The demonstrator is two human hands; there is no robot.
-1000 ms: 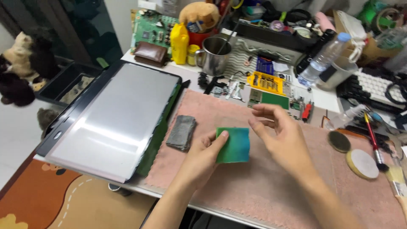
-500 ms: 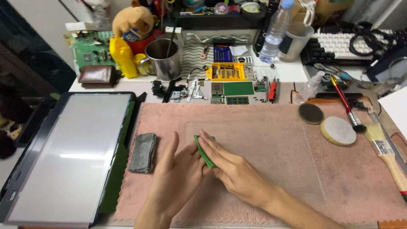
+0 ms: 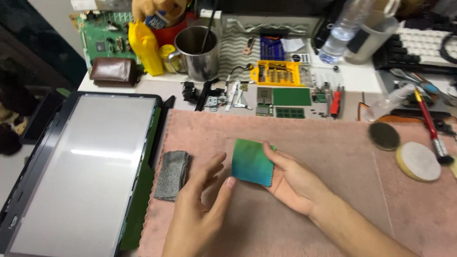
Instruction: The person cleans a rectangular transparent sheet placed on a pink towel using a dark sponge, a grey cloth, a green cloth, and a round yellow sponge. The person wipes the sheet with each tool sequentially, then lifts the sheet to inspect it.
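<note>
Here the right hand (image 3: 295,183) holds a small green-blue cloth (image 3: 253,162) (square, with a pinked edge) resting on its open fingers above the pink mat (image 3: 333,143), while the left hand (image 3: 200,209), open and holding nothing, touches the cloth's lower corner with its thumb, a folded grey cloth (image 3: 172,174) lying just beside it.

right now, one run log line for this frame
right hand: holds green cloth | left hand: thumb touches cloth edge | grey cloth: on pink mat, left of hands
</note>
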